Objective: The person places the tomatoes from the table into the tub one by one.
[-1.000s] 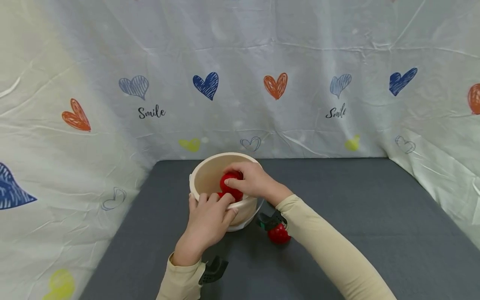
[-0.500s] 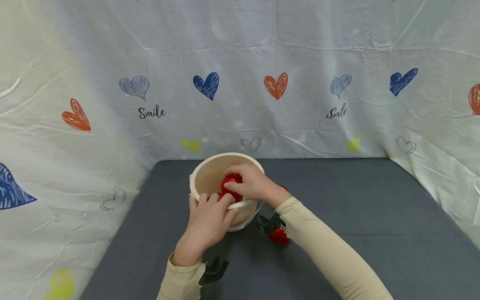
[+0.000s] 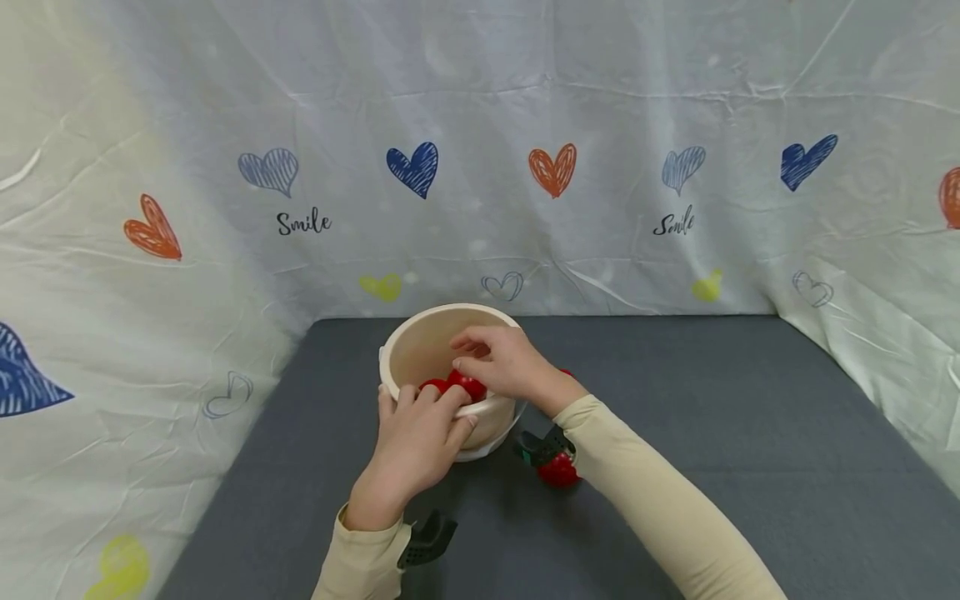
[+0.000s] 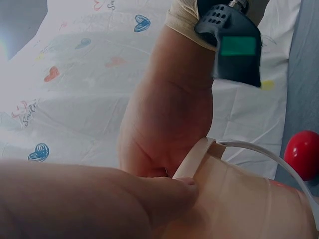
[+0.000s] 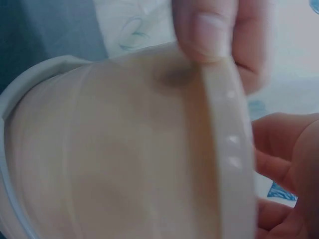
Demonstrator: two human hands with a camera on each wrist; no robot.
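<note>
A cream bucket (image 3: 420,342) stands on the dark table, its mouth tipped toward me. My left hand (image 3: 423,437) grips the near rim, fingers over the inside and thumb (image 4: 172,191) outside. Inside, a glossy red ball (image 3: 468,385) lies beside another red ball (image 3: 433,384), both partly hidden by my left fingers. My right hand (image 3: 506,362) hovers in the bucket's mouth just above them, fingers loosely bent and holding nothing. In the right wrist view, the right fingers (image 5: 276,164) show beyond the bucket's rim (image 5: 232,149).
One red ball (image 3: 558,471) sits on the table (image 3: 712,433) under my right wrist. Another red thing (image 3: 566,372) peeks out behind that wrist. The bucket's thin handle (image 4: 264,150) hangs down its side. A white cloth with printed hearts (image 3: 480,167) hangs behind the table.
My right hand has let go of a red ball, which now sits lower in the bucket. The right fingers have loosened and lifted slightly. My left hand keeps its grip on the rim.
</note>
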